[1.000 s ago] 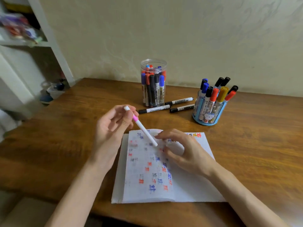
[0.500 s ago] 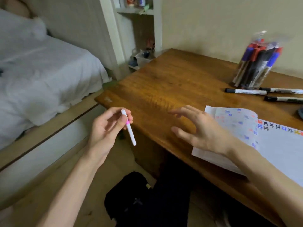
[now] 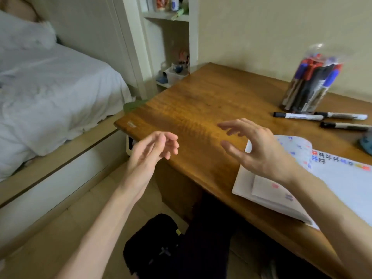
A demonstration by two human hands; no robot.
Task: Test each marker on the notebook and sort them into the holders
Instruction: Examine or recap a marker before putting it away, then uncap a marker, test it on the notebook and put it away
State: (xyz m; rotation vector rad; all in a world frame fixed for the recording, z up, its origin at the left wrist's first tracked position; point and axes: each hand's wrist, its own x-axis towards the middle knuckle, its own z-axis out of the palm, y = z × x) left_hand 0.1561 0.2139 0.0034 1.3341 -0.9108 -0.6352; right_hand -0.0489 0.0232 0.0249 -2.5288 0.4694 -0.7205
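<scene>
The left hand [image 3: 150,150] and right hand [image 3: 259,152] each show a loose, empty grip, so a fresh test seems due: reach across the desk [image 3: 201,101] for a loose marker [image 3: 298,116].

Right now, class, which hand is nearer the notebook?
The right. The right hand hovers over the notebook's left edge, while the left hand hangs off the table's front edge, well apart from the notebook.

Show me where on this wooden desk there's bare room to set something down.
Free: the left stretch of the brown wooden desk, bordered by the wall, the desk's left edge, the clear plastic jar of markers and the open white notebook. Crowded: the right side, where three loose black-capped white markers lie between jar and notebook.
</scene>
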